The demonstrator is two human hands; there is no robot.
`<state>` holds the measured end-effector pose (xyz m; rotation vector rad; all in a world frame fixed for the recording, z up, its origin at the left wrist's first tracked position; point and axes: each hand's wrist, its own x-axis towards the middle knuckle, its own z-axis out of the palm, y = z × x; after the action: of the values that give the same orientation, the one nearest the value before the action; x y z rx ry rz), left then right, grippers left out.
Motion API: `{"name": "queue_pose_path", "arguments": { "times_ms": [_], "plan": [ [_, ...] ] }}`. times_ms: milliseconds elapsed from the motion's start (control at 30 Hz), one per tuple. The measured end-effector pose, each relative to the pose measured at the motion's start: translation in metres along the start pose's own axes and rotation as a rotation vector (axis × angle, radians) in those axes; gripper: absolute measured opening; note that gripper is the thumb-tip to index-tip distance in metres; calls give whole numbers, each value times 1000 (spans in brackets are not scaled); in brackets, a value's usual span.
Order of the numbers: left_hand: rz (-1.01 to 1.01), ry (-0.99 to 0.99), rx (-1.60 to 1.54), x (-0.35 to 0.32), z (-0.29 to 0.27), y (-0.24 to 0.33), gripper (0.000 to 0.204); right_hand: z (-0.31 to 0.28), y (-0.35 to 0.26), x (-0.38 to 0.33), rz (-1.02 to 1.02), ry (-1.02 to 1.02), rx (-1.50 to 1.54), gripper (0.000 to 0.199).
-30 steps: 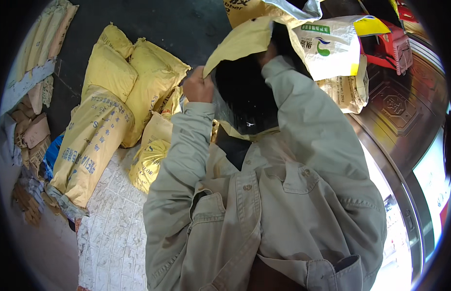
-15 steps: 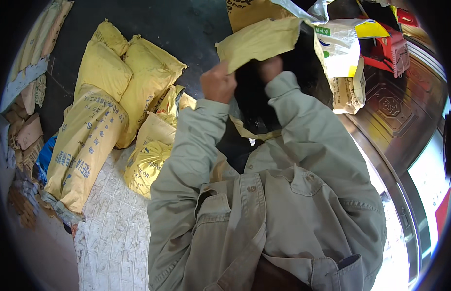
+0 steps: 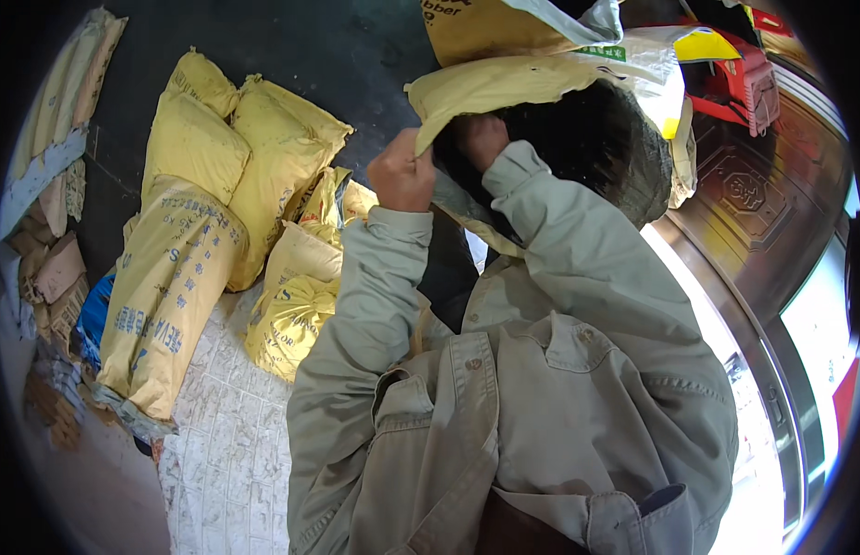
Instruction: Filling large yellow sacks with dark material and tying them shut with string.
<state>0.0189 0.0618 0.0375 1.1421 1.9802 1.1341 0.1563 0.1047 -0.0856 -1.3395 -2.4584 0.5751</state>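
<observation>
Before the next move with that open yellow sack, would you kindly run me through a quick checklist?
1. Left hand gripping the open sack at its rim: ok.
2. Right hand at the sack mouth: ok, though its fingers are hidden.
3. Sack mouth open: ok, dark inside.
4. What the sack holds: cannot tell.
5. Floor to the left free: not ok, filled yellow sacks lie there.
6. Red crate apart from the hands: ok.

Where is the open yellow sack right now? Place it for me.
The open yellow sack is at the top centre of the head view, its mouth gripped by the left hand and right hand, left of the red crate.
</observation>
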Motion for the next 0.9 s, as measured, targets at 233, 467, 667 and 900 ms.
{"name": "queue_pose_path", "arguments": {
  "times_ms": [233,467,667,900],
  "plan": [
    [37,-9,74,18,4,7,2,-52,-23,15,145,105,111,9],
    [85,-59,120,16,6,1,2,-4,20,24,389,-22,-76,6],
    [66,-77,138,11,11,3,4,7,20,9,250,152,29,11],
    [131,-89,164,-4,-3,-2,5,9,13,38,552,-316,-82,13]
  ]
}}
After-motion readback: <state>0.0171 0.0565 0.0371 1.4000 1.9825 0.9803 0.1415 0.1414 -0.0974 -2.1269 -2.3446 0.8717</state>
